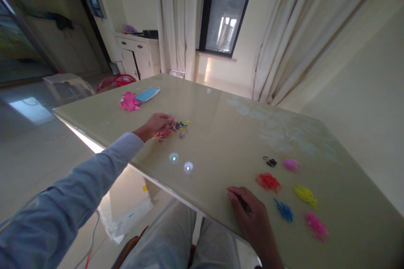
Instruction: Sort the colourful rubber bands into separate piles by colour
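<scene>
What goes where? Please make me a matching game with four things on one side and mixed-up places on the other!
Things:
1. Face mask
2. Left hand
3. Right hand
4. Window

Places:
A. Near the red pile
B. Between the curtains
C. Beside the crumpled pink thing
D. At the mixed-colour pile

Right pairs: 1-C, 2-D, 3-A, 4-B

Blue mask [148,94] nr pink cloth [130,101]; curtains [284,29] beside window [224,12].
</scene>
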`<state>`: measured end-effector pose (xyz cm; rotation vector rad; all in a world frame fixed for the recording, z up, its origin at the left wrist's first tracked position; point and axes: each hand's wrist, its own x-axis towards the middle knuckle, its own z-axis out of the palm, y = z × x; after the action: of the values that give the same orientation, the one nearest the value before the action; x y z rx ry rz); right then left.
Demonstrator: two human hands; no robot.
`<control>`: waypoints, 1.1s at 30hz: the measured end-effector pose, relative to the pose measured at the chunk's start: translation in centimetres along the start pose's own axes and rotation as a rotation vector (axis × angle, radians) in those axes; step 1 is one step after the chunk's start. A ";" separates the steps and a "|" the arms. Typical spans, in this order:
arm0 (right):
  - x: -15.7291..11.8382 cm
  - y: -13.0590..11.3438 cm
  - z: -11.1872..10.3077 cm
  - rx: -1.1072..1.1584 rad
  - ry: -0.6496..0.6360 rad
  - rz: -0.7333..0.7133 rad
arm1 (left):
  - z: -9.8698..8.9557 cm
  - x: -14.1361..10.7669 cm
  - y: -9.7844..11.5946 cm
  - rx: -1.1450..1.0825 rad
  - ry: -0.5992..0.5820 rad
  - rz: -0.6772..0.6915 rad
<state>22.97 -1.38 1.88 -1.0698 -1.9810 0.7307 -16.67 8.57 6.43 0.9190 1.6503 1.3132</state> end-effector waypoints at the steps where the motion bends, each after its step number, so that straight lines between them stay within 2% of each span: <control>1: 0.0 0.0 0.0 0.000 -0.001 0.001 | 0.0 0.1 0.0 0.003 0.027 0.002; 7: -0.1 0.0 0.0 -0.001 0.002 -0.011 | 0.0 0.5 -0.2 0.085 0.122 0.027; 13: 0.0 -0.2 0.0 -0.006 0.001 -0.010 | 0.0 0.7 -0.2 0.290 0.136 0.133; 18: -0.1 -0.1 0.1 0.002 0.000 -0.007 | 0.8 -1.2 0.5 0.192 0.158 0.146; 23: -0.2 0.0 0.1 -0.003 0.001 -0.002 | 3.2 -5.4 0.6 -0.129 -0.004 0.081; 27: -0.3 -0.2 0.2 -0.002 0.005 0.012 | 5.7 -8.2 0.6 -0.427 -0.149 -0.049; 33: -0.2 -0.6 0.2 -0.007 0.019 0.035 | 9.9 -11.9 1.3 -0.590 -0.355 -0.229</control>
<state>22.57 -1.89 2.14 -1.1136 -1.9544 0.7300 -2.80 1.83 8.37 0.5435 0.9781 1.2836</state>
